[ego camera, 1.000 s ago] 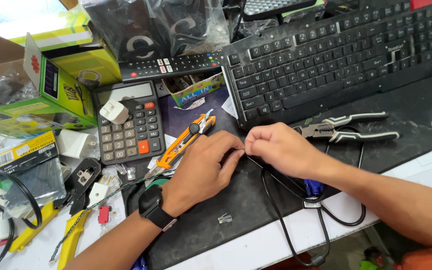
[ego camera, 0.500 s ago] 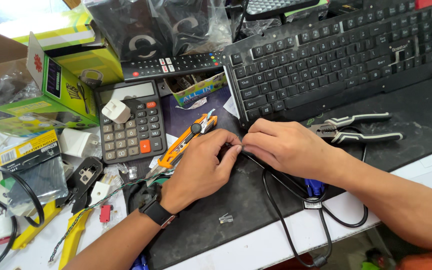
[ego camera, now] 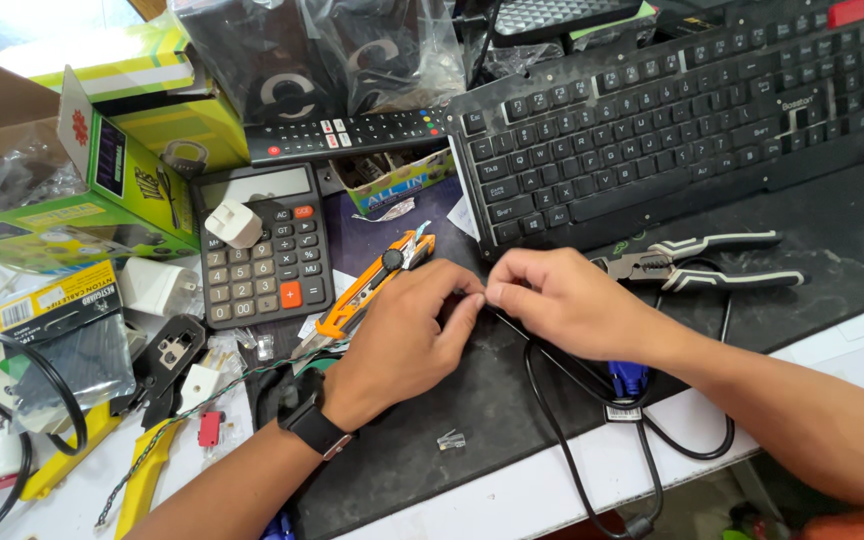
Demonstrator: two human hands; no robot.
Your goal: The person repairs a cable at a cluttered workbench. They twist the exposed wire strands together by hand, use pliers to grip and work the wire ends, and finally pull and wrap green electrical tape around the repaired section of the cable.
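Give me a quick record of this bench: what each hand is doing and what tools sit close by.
left hand: fingertips pinched on a thin black cable, watch on the wrist
right hand: pinching the same cable, fingertips meeting the left's
behind hands: orange utility knife, calculator, keyboard
right of hands: pliers lying on the black mat
front: small clear plug lying loose on the mat
far left: yellow-handled crimper, partly out of view

one keyboard (ego camera: 672,130), one calculator (ego camera: 257,245), two hands (ego camera: 402,345)
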